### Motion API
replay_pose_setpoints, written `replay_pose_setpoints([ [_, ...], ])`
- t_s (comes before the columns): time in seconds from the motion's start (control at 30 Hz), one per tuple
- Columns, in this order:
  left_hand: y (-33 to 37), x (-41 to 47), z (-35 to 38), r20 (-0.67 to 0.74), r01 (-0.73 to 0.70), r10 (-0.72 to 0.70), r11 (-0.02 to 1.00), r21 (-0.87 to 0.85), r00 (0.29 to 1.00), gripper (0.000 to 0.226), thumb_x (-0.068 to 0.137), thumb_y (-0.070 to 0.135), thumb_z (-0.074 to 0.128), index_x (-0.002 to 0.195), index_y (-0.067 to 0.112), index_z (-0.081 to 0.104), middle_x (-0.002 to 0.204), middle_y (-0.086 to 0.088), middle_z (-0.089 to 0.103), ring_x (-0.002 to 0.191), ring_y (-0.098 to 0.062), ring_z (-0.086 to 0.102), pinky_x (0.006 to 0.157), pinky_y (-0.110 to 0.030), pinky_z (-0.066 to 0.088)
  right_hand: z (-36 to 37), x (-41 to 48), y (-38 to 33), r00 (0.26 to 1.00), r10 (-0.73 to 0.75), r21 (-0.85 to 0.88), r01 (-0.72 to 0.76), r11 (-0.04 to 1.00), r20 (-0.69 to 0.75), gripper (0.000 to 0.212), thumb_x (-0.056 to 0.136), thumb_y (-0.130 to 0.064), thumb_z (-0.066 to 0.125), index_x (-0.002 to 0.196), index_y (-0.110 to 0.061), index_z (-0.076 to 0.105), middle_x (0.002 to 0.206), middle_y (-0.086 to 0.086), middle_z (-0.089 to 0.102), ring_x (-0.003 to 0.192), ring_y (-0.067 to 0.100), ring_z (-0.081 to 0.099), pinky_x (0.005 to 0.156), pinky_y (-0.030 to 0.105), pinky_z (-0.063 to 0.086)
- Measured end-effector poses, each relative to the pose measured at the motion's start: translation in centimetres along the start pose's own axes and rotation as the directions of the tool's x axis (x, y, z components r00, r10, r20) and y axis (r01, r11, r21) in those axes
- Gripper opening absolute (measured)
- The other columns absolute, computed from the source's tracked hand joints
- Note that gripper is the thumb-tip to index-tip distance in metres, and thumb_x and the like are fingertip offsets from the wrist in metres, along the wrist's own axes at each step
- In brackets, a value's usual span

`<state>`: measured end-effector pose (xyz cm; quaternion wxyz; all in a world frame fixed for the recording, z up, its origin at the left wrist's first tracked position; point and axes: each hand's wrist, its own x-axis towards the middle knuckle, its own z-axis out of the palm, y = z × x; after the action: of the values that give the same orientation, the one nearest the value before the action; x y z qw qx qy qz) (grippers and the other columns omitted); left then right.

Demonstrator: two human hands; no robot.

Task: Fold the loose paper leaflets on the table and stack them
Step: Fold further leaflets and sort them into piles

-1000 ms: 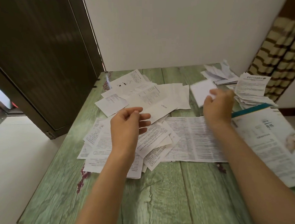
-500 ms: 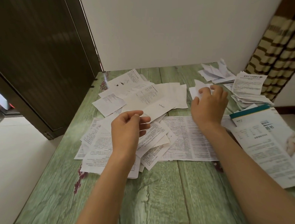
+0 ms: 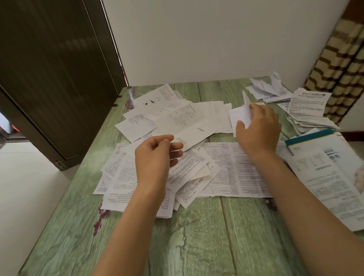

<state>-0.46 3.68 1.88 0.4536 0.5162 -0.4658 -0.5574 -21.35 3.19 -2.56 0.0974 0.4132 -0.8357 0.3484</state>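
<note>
Loose printed leaflets (image 3: 190, 125) lie spread over the middle of the green wooden table (image 3: 193, 242). My right hand (image 3: 258, 128) grips a small white leaflet (image 3: 239, 115) at the far middle, one flap raised above the table. My left hand (image 3: 155, 159) hovers over the near pile of leaflets (image 3: 123, 177), fingers loosely curled, holding nothing that I can see. A wide printed sheet (image 3: 234, 171) lies flat between my forearms. A stack of folded leaflets (image 3: 307, 110) sits at the far right, with smaller folded ones (image 3: 266, 89) behind it.
A large booklet with a teal band (image 3: 331, 175) overhangs the right side of the table. A dark door (image 3: 44, 69) stands to the left, a white wall behind, a striped curtain (image 3: 347, 61) at the right. Bare tabletop lies in front of me.
My right hand drew back from the right stack toward the middle and took hold of a small white leaflet, lifting its flap. My left hand stayed nearly still.
</note>
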Motion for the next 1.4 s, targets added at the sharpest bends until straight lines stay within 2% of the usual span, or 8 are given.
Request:
replay_pose_setpoints([
  [0.33, 0.1, 0.0, 0.1, 0.000, 0.012, -0.012, 1.000, 0.007, 1.000, 0.025, 0.096, 0.002, 0.040, 0.091, 0.011, 0.063, 0.075, -0.002, 0.070, 0.064, -0.011, 0.064, 0.066, -0.025, 0.053, -0.2, 0.0, -0.4, 0.992, 0.032, 0.108, -0.019, 0.994, -0.119, 0.037, 0.087, -0.016, 0.060, 0.120, -0.005, 0.051, 0.121, 0.015, 0.055, 0.112, 0.030, 0.049, 0.094, 0.040, 0.040],
  [0.7, 0.0, 0.0, 0.1, 0.006, 0.015, -0.015, 1.000, 0.014, 1.000, 0.025, 0.096, 0.002, 0.040, 0.092, 0.011, 0.063, 0.077, -0.003, 0.069, 0.066, -0.012, 0.063, 0.065, -0.023, 0.053, -2.8, 1.5, -0.7, 0.876, 0.169, 0.414, 0.039, 0.910, -0.452, 0.020, 0.086, -0.009, 0.051, 0.101, 0.003, 0.056, 0.105, 0.016, 0.059, 0.087, 0.011, 0.045, 0.063, 0.001, 0.032],
  [0.9, 0.0, -0.1, 0.1, 0.009, 0.013, -0.013, 1.000, 0.013, 1.000, 0.025, 0.096, 0.002, 0.040, 0.091, 0.011, 0.062, 0.076, -0.003, 0.069, 0.066, -0.013, 0.063, 0.065, -0.024, 0.053, -3.3, 2.2, 0.4, 0.785, 0.166, 0.327, 0.049, 0.944, -0.597, 0.023, 0.089, -0.014, 0.047, 0.100, 0.003, 0.057, 0.104, 0.018, 0.059, 0.090, 0.019, 0.052, 0.069, 0.009, 0.035],
  [0.97, -0.1, -0.1, 0.2, 0.009, 0.009, -0.009, 1.000, 0.017, 1.000, 0.025, 0.096, 0.002, 0.040, 0.091, 0.010, 0.062, 0.075, -0.002, 0.069, 0.065, -0.013, 0.063, 0.066, -0.024, 0.053, -2.8, 2.3, 1.1, 0.872, 0.030, 0.132, 0.039, 0.991, -0.488, 0.019, 0.088, -0.008, 0.049, 0.103, 0.001, 0.059, 0.108, 0.020, 0.057, 0.098, 0.028, 0.052, 0.078, 0.022, 0.037],
  [1.03, -0.1, -0.1, 0.3, 0.011, 0.009, -0.010, 1.000, 0.018, 1.000, 0.024, 0.095, 0.002, 0.040, 0.092, 0.010, 0.063, 0.075, -0.002, 0.070, 0.065, -0.012, 0.063, 0.067, -0.025, 0.053, -1.9, 2.0, 1.8, 0.988, -0.037, -0.089, 0.023, 0.996, -0.149, 0.026, 0.085, -0.003, 0.055, 0.110, -0.003, 0.060, 0.117, 0.019, 0.054, 0.108, 0.034, 0.048, 0.088, 0.035, 0.037],
  [1.13, -0.1, -0.2, 0.4, 0.014, 0.013, -0.014, 1.000, 0.016, 1.000, 0.024, 0.095, 0.002, 0.040, 0.095, 0.008, 0.063, 0.075, -0.003, 0.070, 0.066, -0.013, 0.063, 0.068, -0.026, 0.054, -0.8, 1.5, 2.1, 0.966, 0.006, -0.193, 0.045, 0.980, 0.258, 0.036, 0.087, -0.016, 0.056, 0.121, -0.007, 0.059, 0.126, 0.016, 0.053, 0.115, 0.033, 0.047, 0.095, 0.040, 0.037],
  [1.3, -0.1, -0.2, 0.4, 0.010, 0.016, -0.017, 1.000, 0.021, 1.000, 0.024, 0.096, 0.002, 0.041, 0.094, 0.009, 0.063, 0.074, -0.003, 0.070, 0.065, -0.013, 0.063, 0.068, -0.026, 0.054, -0.5, 1.9, 2.3, 0.970, -0.021, -0.187, 0.068, 0.980, 0.242, 0.036, 0.097, -0.022, 0.040, 0.073, -0.008, 0.063, 0.100, 0.020, 0.062, 0.084, 0.033, 0.053, 0.072, 0.035, 0.039],
  [1.4, -0.1, -0.2, 0.4, 0.014, 0.021, -0.022, 0.999, 0.024, 1.000, 0.024, 0.096, 0.002, 0.041, 0.092, 0.010, 0.063, 0.074, -0.003, 0.070, 0.065, -0.013, 0.063, 0.067, -0.025, 0.053, 0.1, 2.7, 2.9, 0.978, 0.000, -0.186, 0.040, 0.982, 0.211, 0.021, 0.094, -0.004, 0.047, 0.101, -0.006, 0.067, 0.111, 0.018, 0.060, 0.099, 0.034, 0.054, 0.079, 0.039, 0.044],
])
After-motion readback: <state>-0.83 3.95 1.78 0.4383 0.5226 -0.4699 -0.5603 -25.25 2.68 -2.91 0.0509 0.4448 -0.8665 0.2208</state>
